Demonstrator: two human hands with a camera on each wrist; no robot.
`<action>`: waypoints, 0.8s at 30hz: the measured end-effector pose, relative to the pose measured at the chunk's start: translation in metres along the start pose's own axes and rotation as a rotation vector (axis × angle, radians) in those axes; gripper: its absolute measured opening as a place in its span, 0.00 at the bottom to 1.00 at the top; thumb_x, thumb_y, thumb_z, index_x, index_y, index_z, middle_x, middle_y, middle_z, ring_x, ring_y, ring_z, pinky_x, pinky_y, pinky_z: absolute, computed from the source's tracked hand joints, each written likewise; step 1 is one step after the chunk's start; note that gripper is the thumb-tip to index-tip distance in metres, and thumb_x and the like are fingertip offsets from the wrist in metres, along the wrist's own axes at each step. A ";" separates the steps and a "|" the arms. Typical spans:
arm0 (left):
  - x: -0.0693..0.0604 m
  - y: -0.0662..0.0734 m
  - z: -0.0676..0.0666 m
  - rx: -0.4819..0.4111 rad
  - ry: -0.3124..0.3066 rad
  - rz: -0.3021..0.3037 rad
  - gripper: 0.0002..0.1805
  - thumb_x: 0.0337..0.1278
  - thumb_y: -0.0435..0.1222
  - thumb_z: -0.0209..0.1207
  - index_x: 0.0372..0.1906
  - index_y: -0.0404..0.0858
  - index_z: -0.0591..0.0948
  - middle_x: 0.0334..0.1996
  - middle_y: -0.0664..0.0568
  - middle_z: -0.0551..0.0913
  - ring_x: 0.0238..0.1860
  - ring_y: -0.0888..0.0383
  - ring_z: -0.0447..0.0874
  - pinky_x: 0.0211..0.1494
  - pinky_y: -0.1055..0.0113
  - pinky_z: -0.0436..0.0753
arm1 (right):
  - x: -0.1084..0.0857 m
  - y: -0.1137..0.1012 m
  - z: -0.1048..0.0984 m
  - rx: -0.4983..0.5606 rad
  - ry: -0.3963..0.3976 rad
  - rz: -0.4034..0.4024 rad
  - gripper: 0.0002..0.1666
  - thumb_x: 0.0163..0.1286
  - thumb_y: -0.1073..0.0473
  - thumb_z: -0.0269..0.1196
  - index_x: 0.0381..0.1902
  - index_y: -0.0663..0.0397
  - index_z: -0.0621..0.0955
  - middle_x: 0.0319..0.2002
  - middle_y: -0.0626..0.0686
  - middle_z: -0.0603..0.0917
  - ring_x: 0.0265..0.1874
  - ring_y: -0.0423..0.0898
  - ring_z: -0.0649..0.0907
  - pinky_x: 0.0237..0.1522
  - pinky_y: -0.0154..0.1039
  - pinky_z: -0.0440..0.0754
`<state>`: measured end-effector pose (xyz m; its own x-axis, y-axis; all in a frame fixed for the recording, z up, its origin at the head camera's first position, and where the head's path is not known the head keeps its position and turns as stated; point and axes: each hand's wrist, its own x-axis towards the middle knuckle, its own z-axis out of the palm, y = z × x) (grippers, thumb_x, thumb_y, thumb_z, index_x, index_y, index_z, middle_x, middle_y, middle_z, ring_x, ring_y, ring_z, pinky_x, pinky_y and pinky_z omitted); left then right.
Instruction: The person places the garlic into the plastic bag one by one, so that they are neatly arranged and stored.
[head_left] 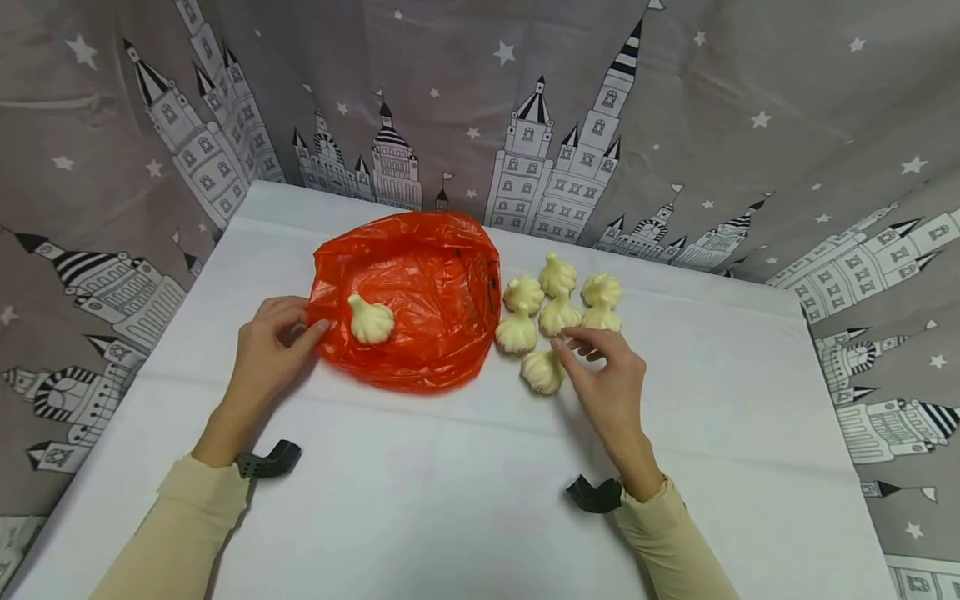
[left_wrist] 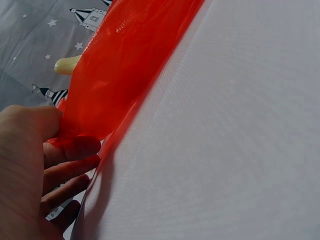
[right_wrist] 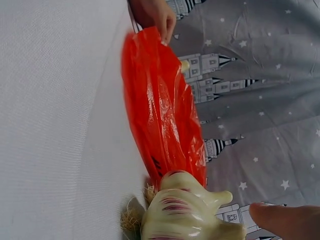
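My left hand [head_left: 273, 350] pinches the left rim of an open red plastic bag [head_left: 420, 379] between thumb and fingers; in the left wrist view the hand [left_wrist: 25, 165] has the thin red film [left_wrist: 110, 75] at its thumb. One garlic bulb [head_left: 372, 321] lies within the bag. To the bag's right, my right hand [head_left: 611, 383] is over the nearest bulb [head_left: 542, 372] of a group, thumb and fingers apart. In the right wrist view the thumb [right_wrist: 290, 220] is close to the stem of a bulb [right_wrist: 177, 210]; contact cannot be told.
Several more garlic bulbs [head_left: 558, 315] cluster beyond my right hand, just right of the bag. A white cloth [head_left: 420, 500] covers the table. Behind it hangs a grey curtain [head_left: 450, 108] printed with castles and stars.
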<state>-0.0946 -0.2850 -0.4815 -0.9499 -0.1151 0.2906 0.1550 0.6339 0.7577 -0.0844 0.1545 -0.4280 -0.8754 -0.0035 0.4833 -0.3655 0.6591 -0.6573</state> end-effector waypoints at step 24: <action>-0.001 0.002 -0.001 0.002 0.000 -0.006 0.13 0.68 0.37 0.68 0.29 0.34 0.83 0.53 0.41 0.86 0.60 0.52 0.76 0.55 0.93 0.68 | -0.003 0.001 0.002 -0.024 -0.088 0.114 0.11 0.62 0.60 0.79 0.40 0.58 0.91 0.33 0.55 0.91 0.32 0.50 0.88 0.34 0.48 0.85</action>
<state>-0.0930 -0.2842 -0.4801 -0.9509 -0.1191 0.2858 0.1485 0.6347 0.7584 -0.0829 0.1541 -0.4310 -0.9355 0.0071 0.3532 -0.2556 0.6765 -0.6906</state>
